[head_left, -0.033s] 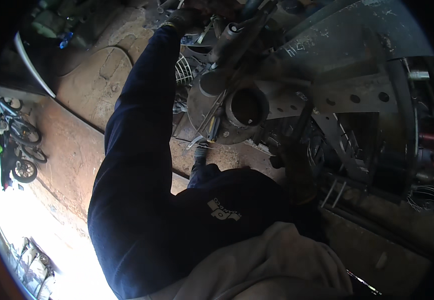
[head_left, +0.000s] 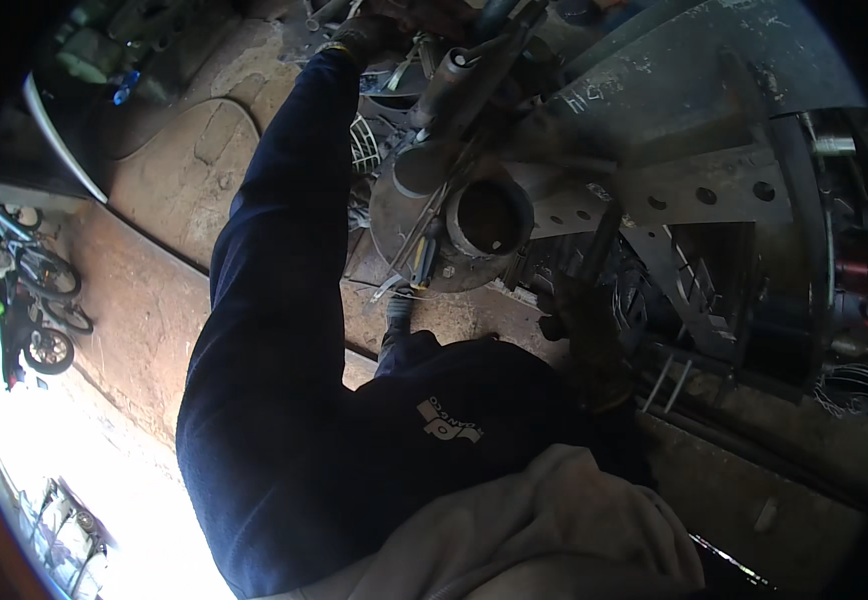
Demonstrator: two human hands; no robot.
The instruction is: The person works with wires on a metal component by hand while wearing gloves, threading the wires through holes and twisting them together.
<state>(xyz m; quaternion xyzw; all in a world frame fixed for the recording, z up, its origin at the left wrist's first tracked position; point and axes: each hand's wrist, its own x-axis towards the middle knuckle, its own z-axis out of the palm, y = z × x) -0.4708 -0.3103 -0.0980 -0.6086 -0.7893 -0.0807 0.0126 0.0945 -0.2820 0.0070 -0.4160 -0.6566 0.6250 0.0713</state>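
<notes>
Metal cylinder (head_left: 457,238) stands between left hand (head_left: 369,40) and seemingly gloved right hand (head_left: 592,335).

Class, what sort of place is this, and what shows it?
Probably a metalworking shop: there's a metal plate with round holes, a wide pipe piece and a yellow-handled tool.

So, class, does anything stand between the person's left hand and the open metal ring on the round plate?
Yes. In this view a slanting pipe, then thin rods, lie between the gloved left hand and the metal ring. Whether they really block the hand's path in depth cannot be told.
</notes>
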